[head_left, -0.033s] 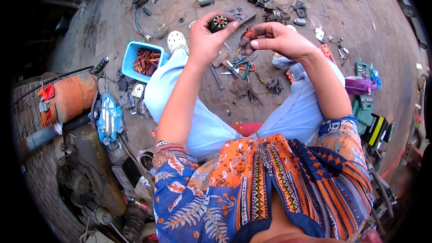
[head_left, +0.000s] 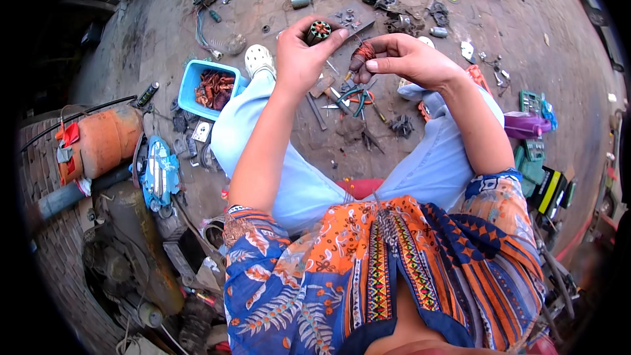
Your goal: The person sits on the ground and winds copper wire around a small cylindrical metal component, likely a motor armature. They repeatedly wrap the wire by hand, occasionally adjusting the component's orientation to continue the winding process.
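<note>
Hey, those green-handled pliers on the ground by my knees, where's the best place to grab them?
By the green handles of the pliers, coming from above: they lie flat on the ground with the handles splayed and clear, just below your right hand.

Seated on the ground, a person is reaching both bare forearms forward over bent knees. The left hand [head_left: 301,49] is curling upward, its thumb and fingertips closing around a small round part. The right hand [head_left: 409,59] is bending inward at the wrist, its fingers pinching a small bundle, knuckles turned up, just beside the left.
</note>
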Demonstrator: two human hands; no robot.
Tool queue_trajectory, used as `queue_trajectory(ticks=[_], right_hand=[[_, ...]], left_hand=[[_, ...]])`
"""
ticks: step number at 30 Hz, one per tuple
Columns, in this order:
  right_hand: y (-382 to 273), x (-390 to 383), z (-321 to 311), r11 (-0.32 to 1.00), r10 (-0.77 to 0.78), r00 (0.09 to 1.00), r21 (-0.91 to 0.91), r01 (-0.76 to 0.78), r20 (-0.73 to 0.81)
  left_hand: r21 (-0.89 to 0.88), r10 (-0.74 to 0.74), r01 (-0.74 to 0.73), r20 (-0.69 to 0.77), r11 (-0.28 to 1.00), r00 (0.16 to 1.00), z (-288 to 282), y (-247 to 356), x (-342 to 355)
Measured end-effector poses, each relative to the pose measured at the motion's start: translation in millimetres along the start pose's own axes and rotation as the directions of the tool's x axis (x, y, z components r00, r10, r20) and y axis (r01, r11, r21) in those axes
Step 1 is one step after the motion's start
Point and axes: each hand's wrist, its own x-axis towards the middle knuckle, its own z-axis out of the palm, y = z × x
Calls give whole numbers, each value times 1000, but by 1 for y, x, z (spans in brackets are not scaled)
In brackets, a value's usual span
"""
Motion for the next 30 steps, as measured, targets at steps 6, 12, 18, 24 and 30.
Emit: queue_trajectory(ticks=[6,12,18,24,30], right_hand=[[0,5,-2,974,-36,998,222,45,-46],[7,7,-3,887,-39,986,449,110,-164],[16,11,0,820,-41,967,544,176,-251],[17,16,1,782,-36,955,587,210,-295],[12,16,5,874,-80,897,402,273,-434]], left_hand=[[-126,-184,180,-19,975,983,-3,-7,4],[-195,-250,259,67,946,966,5,-13,-5],[-174,-235,243,64,954,970,15,-19,-8],[-158,-182,183,18,970,983,15,-22,-8],[-342,-327,354,137,870,935,19,-21,-13]])
